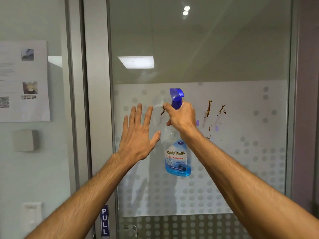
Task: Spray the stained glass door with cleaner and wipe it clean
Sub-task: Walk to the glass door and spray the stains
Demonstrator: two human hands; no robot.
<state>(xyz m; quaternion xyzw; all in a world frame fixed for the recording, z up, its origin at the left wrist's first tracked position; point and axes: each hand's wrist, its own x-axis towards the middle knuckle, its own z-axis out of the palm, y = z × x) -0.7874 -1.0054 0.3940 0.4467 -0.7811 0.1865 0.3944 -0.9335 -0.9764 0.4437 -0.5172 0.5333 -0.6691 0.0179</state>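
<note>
Right hand (181, 116) clamped round the neck of the upright spray bottle (177, 152), nozzle facing the glass door (241, 57), brown stains (208, 108) at three o'clock, nearer it than the empty, splayed left hand (138, 133).

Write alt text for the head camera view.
A right hand grips a blue glass cleaner spray bottle before a frosted, dotted glass door with brown stains. The open left hand is raised beside it.

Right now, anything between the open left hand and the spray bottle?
Nothing: head view shows only frosted door glass between the left hand and the spray bottle.
</note>
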